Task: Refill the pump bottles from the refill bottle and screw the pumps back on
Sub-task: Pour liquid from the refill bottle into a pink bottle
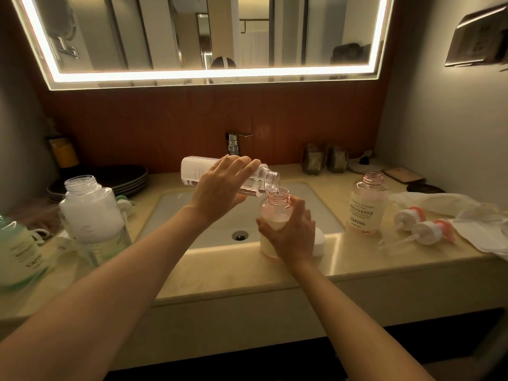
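My left hand (pixel 220 188) grips a clear refill bottle (pixel 198 171) tipped on its side, its open mouth just over the neck of a pink pump bottle (pixel 275 213). My right hand (pixel 291 232) wraps around that pink bottle, which stands uncapped at the sink's front right rim. A second pink bottle (pixel 367 204), also uncapped, stands on the counter to the right. Two white-and-orange pumps (pixel 423 225) lie beside it. On the left stand an open clear bottle (pixel 90 215) and a green-tinted bottle (pixel 16 251).
A white sink basin (pixel 192 213) with a chrome tap (pixel 233 144) fills the counter's middle. Dark plates (pixel 118 177) are stacked at the back left. Two glass jars (pixel 324 159) stand at the back right, and crumpled white paper (pixel 467 215) lies at the far right.
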The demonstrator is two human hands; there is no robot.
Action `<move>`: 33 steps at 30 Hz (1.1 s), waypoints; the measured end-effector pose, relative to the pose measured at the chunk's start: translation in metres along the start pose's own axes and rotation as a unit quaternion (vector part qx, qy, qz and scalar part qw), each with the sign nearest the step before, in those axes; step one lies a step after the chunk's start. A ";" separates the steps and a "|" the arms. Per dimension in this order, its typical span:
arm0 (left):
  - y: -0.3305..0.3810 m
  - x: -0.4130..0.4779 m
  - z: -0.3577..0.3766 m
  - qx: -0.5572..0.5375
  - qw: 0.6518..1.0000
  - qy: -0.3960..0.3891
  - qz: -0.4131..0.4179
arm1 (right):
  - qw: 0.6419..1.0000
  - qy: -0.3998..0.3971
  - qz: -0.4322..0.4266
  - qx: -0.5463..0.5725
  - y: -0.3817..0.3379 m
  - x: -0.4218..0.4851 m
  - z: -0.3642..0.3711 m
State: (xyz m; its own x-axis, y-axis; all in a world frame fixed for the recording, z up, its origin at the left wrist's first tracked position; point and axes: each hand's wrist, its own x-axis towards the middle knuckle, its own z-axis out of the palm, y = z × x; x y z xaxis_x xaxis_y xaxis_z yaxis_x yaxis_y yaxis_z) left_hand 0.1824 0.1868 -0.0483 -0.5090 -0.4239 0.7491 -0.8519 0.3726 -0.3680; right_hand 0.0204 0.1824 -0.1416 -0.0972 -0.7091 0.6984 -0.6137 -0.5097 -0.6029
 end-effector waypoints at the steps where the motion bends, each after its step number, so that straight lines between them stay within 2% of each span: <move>1: 0.000 0.000 0.000 0.000 1.000 0.000 0.000 | 1.000 -0.002 0.000 -0.001 0.000 0.000 0.000; 33: 0.000 0.000 0.000 -0.001 1.000 -0.002 0.002 | 1.000 -0.001 0.006 -0.002 0.002 -0.001 0.001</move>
State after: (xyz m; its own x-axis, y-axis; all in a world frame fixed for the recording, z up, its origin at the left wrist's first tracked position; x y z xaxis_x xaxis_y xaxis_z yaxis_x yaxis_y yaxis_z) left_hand 0.1823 0.1869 -0.0482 -0.5135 -0.4249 0.7455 -0.8493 0.3757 -0.3708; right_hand 0.0199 0.1817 -0.1433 -0.1017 -0.7161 0.6905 -0.6158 -0.4999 -0.6091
